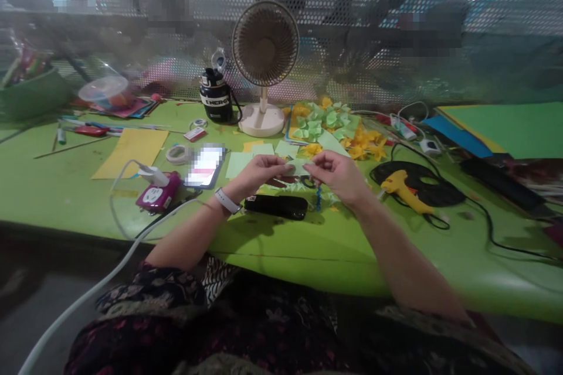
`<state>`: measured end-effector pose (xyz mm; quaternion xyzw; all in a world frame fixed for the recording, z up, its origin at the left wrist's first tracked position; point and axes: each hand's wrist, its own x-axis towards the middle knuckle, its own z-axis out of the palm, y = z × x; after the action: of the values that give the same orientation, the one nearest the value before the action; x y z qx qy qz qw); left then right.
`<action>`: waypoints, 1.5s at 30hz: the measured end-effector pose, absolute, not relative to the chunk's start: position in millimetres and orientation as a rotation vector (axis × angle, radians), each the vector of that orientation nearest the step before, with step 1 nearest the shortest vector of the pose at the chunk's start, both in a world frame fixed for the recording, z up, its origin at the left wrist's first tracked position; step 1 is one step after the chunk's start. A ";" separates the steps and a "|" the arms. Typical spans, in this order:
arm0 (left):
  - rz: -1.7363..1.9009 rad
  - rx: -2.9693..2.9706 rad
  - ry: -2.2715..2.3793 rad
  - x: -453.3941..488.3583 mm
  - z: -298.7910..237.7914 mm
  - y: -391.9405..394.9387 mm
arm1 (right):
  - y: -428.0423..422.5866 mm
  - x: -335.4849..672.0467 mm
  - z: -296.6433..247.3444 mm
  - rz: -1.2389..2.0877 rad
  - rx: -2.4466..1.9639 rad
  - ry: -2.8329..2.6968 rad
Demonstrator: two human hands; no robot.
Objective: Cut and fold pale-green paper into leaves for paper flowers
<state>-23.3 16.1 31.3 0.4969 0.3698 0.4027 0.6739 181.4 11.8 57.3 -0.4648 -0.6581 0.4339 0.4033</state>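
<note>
Left hand [258,177] and right hand [338,178], raised, pinch 1 pale green paper slip [299,167].

The pale green paper [299,166] is largely hidden by the left fingers [281,166] and right fingers [317,167], so its folds cannot be made out. The phone screen [205,165] is blurred out, shapes behind the perforated mesh [352,12] are blurred, and the green container [33,94] is cut off by the left edge.
</note>
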 end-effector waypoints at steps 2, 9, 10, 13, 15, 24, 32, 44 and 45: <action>0.883 1.130 0.845 -23.8 30.6 16.8 | 11.3 181.2 57.0 1.096 -1.177 -1.669; 0.850 1.120 0.849 -23.3 27.1 18.1 | 9.1 180.0 60.2 1.147 -1.197 -1.648; 0.852 1.117 0.847 -23.5 27.3 18.2 | 9.3 180.0 60.1 1.151 -1.199 -1.645; 0.860 1.106 0.839 -24.0 27.4 18.6 | 9.8 179.7 59.4 1.159 -1.202 -1.626; 0.859 1.107 0.828 -24.4 26.6 19.1 | 9.9 179.4 59.2 1.177 -1.199 -1.613; 0.859 1.111 0.835 -24.4 27.2 19.1 | 12.6 179.3 57.7 1.231 -1.201 -1.555; 0.861 1.104 0.850 -23.3 28.9 18.4 | 10.6 178.9 57.7 1.215 -1.214 -1.565; 0.864 1.131 0.885 -22.9 29.9 17.2 | 16.1 185.9 60.5 1.291 -1.232 -1.575; 0.862 1.135 0.883 -23.0 29.3 17.2 | 15.5 185.1 59.5 1.298 -1.226 -1.596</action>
<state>-23.0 17.2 29.3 0.5032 0.3914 0.3823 0.6689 185.1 15.5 59.5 -0.4766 -0.6207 0.5046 0.3648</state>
